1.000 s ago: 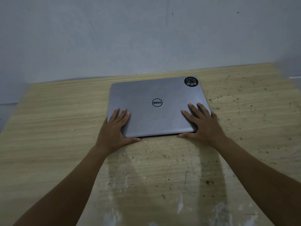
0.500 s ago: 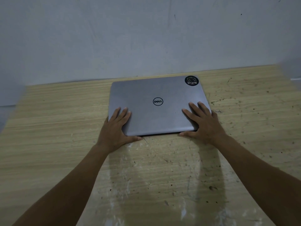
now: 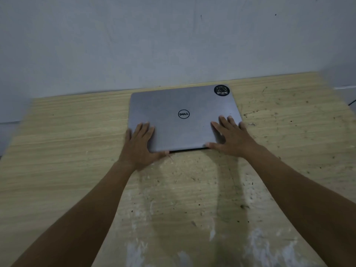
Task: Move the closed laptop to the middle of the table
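A closed grey laptop lies flat near the far edge of the wooden table, close to the wall. It has a round logo in the middle of the lid and a black round sticker at its far right corner. My left hand grips the near left corner, fingers spread on the lid and thumb against the front edge. My right hand grips the near right corner in the same way.
A grey wall rises directly behind the table's far edge. The tabletop is scratched and speckled, with white smears near me. A thin dark cable shows at the right border.
The laptop has slid a little away from me toward the wall, with both hands staying on its near corners.
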